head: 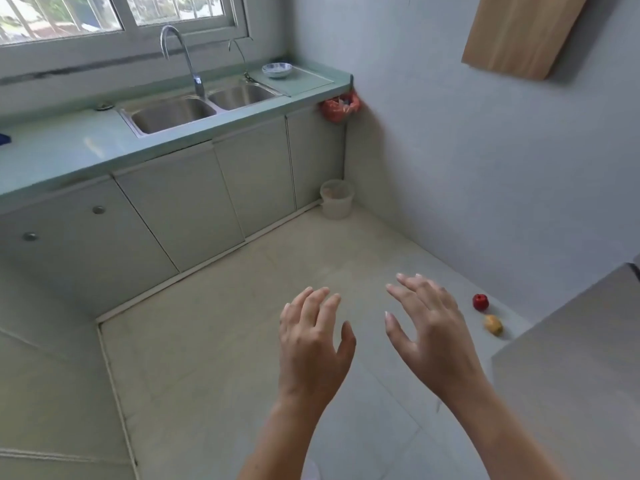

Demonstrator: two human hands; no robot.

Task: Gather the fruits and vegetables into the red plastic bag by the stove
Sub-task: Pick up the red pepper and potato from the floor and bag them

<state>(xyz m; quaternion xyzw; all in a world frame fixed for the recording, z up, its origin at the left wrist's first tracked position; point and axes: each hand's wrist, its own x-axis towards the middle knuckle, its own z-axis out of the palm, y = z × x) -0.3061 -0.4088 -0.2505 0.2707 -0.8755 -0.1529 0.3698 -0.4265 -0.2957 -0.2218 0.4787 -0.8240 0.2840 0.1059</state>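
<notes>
From my feed I look down on the pale tiled floor (214, 341), with the green desk (69, 147) running along the window wall above a row of grey cupboard doors. A steel double sink (173, 114) is set into the desk under a curved tap (187, 60). Both hands hang over the floor, holding nothing: the left hand (311, 344) and the right hand (429, 327) are spread, fingers loosely apart and palms down, near each other but not touching. A pale bin (336, 199) stands in the far corner on the floor. The red bag (339, 107) hangs at the desk's right end, above the bin. A small bowl (277, 70) sits on the desk right of the sink. On the floor by the right wall lie a red fruit (480, 302) and, just beside it, a yellow fruit (493, 324), both right of my right hand.
</notes>
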